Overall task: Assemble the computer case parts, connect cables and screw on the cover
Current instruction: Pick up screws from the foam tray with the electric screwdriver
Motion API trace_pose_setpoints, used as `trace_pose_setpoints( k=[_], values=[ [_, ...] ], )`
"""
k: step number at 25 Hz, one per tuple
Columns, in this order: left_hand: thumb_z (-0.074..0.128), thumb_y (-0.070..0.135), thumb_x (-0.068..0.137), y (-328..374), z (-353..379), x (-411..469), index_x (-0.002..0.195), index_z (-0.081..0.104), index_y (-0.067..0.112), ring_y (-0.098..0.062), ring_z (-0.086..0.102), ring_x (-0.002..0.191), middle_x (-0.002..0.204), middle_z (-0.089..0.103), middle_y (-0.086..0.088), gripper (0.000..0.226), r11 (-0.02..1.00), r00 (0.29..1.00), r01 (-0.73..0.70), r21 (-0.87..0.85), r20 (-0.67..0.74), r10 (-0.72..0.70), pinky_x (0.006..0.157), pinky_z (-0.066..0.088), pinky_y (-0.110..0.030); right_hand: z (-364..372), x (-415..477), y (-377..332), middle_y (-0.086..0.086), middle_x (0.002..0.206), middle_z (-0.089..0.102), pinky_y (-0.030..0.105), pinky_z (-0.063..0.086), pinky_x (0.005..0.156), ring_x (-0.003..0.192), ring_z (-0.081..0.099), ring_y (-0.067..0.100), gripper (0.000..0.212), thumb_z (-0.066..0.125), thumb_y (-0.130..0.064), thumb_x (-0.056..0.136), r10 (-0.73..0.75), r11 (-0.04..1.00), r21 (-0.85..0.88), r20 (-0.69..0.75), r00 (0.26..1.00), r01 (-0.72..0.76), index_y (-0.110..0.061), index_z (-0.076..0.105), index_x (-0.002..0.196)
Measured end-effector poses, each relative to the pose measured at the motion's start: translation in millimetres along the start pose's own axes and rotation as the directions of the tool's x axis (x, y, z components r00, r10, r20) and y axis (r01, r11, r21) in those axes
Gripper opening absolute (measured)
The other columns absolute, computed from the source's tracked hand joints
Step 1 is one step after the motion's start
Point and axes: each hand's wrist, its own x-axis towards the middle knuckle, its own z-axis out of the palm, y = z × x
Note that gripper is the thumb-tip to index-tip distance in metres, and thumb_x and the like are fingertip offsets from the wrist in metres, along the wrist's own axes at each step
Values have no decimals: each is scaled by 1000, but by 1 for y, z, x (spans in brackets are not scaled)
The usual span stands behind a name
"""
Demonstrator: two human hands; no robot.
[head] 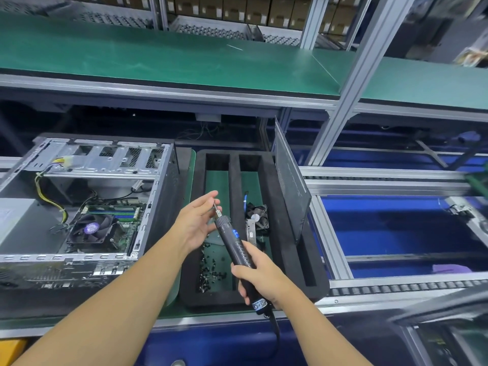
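Gripping the driver (232,243) round its lower body, the right hand (260,276) is closed firmly on it. The tool is held tilted, tip up and toward the far left, so that the bit (215,208) is offered to the left hand (196,220). The bit is pinched lightly between that hand's thumb and fingertips, presumably so that a screw can be seated on it; whether one is already there cannot be told. Both hands are held over the foam tray (235,194), just above the loose screws (211,273) kept in its left compartment, so little reach is needed. The cover (289,186) is stood on edge in the tray's right slot, out of the way yet near. The case (163,202) is laid open on its side to the left, so its inside can be reached; the cover is not yet fitted.
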Motion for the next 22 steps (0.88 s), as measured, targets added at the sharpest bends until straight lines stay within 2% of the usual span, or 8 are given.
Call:
trace_pose_setpoints(
  k=[5, 13, 18, 22],
  values=[
    [57, 11, 97, 7, -6, -4, 115, 71, 18, -14, 68, 82, 91, 70, 0, 24, 999, 998, -44, 22, 53, 43, 64, 57, -33, 3, 0, -1, -1, 81, 60, 32, 51, 49, 58, 57, 23, 51, 67, -25, 89, -12, 999, 35, 14, 1000, 12, -42, 53, 134],
    [56, 5, 96, 9, -12, -8, 112, 69, 13, -18, 71, 92, 99, 72, -7, 22, 994, 994, -93, 57, 68, 89, 68, 58, -37, 6, -4, -3, -1, 77, 60, 32, 51, 49, 57, 57, 22, 50, 68, -25, 89, -18, 999, 47, 27, 999, 16, -42, 54, 133],
    [61, 12, 93, 8, -5, -14, 118, 63, 6, -15, 71, 87, 100, 74, -5, 26, 992, 997, -12, -123, 77, 22, 73, 60, -33, 8, -4, -6, 4, 87, 59, 33, 51, 50, 58, 57, 24, 52, 66, -21, 88, -78, 997, 12, -12, 997, 78, -44, 52, 133],
    [68, 19, 84, 17, -3, -25, 113, 67, 9, -14, 72, 90, 104, 73, -5, 31, 976, 989, 24, -216, 145, 8, 77, 59, -31, 12, -3, -6, 7, 82, 60, 36, 53, 53, 58, 58, 24, 59, 65, -19, 87, -131, 991, -45, -31, 991, 129, -47, 49, 137]
  ],
)
